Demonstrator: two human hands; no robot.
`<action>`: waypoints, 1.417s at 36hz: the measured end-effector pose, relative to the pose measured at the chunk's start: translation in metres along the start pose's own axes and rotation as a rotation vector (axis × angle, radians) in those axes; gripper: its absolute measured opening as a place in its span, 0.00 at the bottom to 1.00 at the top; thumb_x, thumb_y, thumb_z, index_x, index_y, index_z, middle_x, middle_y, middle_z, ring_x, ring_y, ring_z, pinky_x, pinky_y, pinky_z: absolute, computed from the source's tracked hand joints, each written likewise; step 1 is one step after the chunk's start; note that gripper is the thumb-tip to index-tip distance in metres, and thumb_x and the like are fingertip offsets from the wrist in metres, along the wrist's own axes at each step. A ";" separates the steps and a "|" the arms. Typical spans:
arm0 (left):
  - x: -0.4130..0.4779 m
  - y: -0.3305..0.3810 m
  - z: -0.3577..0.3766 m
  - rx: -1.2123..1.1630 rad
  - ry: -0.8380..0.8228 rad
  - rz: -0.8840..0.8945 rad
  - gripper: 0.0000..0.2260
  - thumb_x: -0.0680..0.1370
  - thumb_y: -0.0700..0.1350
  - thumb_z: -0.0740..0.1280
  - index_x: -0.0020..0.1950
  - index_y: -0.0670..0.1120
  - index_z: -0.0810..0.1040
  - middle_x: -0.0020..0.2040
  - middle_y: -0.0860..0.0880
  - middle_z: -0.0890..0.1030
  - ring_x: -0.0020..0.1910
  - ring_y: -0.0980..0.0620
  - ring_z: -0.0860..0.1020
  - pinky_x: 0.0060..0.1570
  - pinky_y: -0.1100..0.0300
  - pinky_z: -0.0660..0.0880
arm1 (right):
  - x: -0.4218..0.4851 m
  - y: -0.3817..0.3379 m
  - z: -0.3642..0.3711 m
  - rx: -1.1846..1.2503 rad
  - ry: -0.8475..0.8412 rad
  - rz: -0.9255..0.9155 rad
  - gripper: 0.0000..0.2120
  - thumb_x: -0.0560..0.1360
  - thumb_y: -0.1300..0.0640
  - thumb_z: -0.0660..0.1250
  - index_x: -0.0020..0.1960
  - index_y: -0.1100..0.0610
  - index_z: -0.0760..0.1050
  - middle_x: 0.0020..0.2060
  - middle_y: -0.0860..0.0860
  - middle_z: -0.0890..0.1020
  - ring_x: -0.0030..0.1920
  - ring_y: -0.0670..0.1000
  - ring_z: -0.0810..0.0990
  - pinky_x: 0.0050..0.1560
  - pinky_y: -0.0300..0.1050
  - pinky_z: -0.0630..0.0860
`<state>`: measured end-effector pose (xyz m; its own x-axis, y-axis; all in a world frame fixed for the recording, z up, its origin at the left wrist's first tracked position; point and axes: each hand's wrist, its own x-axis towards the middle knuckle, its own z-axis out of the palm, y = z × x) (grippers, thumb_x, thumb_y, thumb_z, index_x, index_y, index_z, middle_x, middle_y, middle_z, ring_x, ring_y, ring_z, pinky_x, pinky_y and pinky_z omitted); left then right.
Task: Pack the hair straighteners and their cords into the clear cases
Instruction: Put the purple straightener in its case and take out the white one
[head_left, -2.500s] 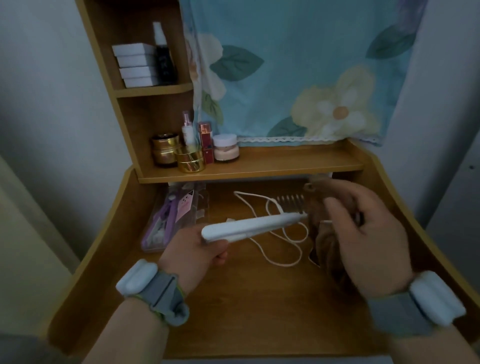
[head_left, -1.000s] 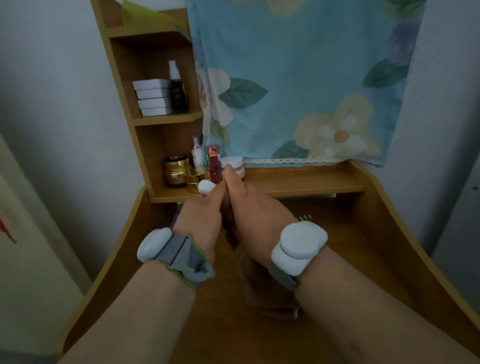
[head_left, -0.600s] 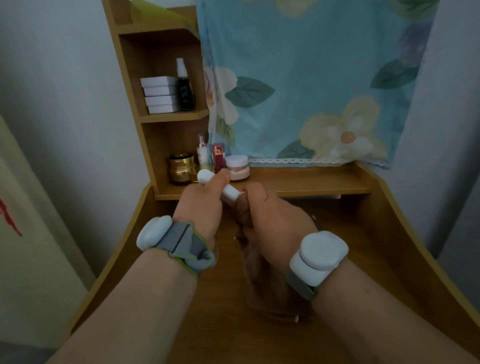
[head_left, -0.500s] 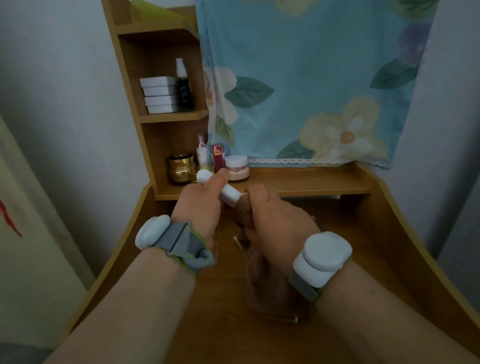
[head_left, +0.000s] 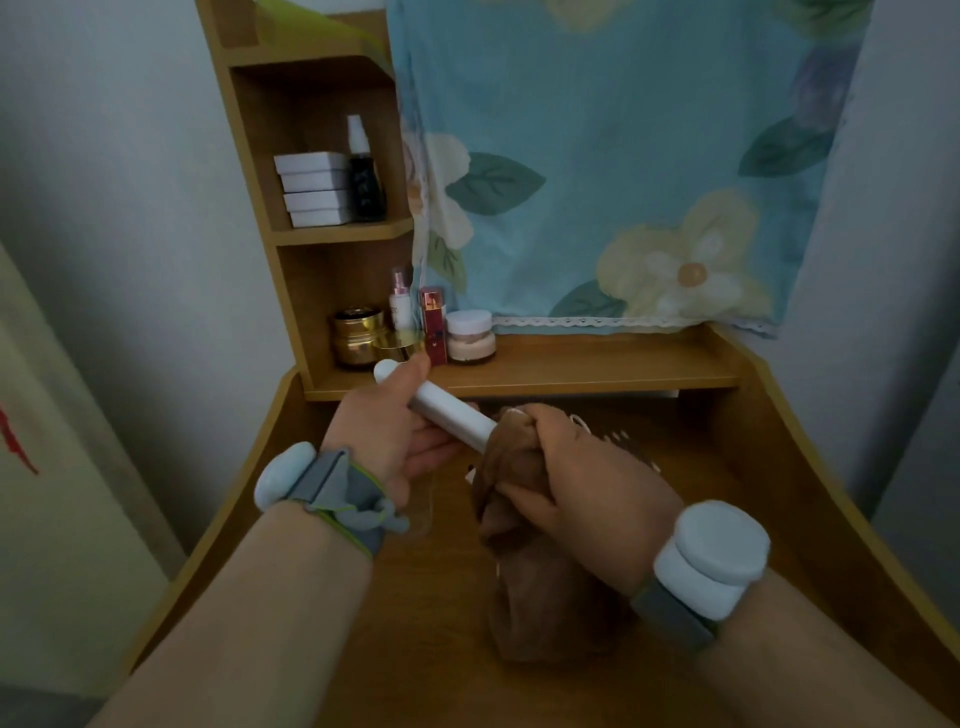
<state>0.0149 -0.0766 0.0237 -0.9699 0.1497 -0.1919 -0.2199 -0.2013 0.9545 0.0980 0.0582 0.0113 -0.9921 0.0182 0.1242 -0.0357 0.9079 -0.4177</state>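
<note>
Compared with half a second earlier, we see the white hair straightener (head_left: 441, 408) tilted lower toward the right, its far end now meeting the gathered mouth of the brown pouch (head_left: 514, 499) — earlier it sat higher, nearer the shelf jars. Our left hand (head_left: 392, 444) wraps its fingers round the straightener's handle, thumb along the top; its rounded tip pokes out at upper left. Our right hand (head_left: 587, 483) has slid a little to the right and grips the pouch's neck, fingers curled around the bunched material. The pouch's lower body rests on the wooden desk (head_left: 415, 649), as before. Whether the straightener's end has entered the pouch, we cannot tell: the right hand's fingers and the folds hide the joint. A short loop of white cord (head_left: 579, 422) shows just behind the right knuckles, and a comb-like toothed object (head_left: 623, 439) lies beyond the hand, mostly hidden. Both wrists carry grey straps with pale blue pods.

On the low shelf (head_left: 597, 364) stand a gold jar (head_left: 358, 338), a small white bottle (head_left: 400, 306), a red box (head_left: 434, 332) and a pink jar (head_left: 470, 338) — all unchanged. Higher up sit stacked white boxes (head_left: 314, 189) beside a dark spray bottle (head_left: 366, 176). A floral blue cloth (head_left: 623, 156) hangs behind.
</note>
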 end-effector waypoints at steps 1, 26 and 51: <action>0.000 -0.001 0.000 -0.007 0.001 -0.009 0.22 0.77 0.53 0.66 0.63 0.38 0.72 0.42 0.37 0.84 0.38 0.42 0.84 0.34 0.52 0.81 | -0.001 0.001 0.000 0.011 -0.004 -0.001 0.29 0.77 0.45 0.62 0.73 0.49 0.55 0.65 0.48 0.70 0.62 0.48 0.72 0.58 0.39 0.66; 0.019 -0.020 -0.008 -0.267 0.028 -0.176 0.24 0.78 0.54 0.64 0.66 0.39 0.67 0.55 0.33 0.78 0.51 0.36 0.79 0.42 0.45 0.77 | -0.023 0.027 0.015 0.025 0.212 -0.068 0.06 0.78 0.61 0.58 0.54 0.57 0.69 0.44 0.52 0.78 0.44 0.52 0.76 0.43 0.42 0.71; -0.002 -0.015 0.018 -0.216 -0.315 0.085 0.10 0.78 0.46 0.63 0.54 0.42 0.78 0.42 0.43 0.82 0.39 0.48 0.82 0.41 0.53 0.79 | -0.007 0.010 0.006 0.368 0.357 -0.165 0.30 0.76 0.54 0.66 0.74 0.48 0.58 0.66 0.43 0.69 0.65 0.39 0.67 0.63 0.28 0.58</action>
<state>0.0220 -0.0569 0.0142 -0.9135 0.4068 -0.0024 -0.1894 -0.4201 0.8875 0.1039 0.0643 0.0010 -0.8696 0.0871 0.4859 -0.2908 0.7050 -0.6468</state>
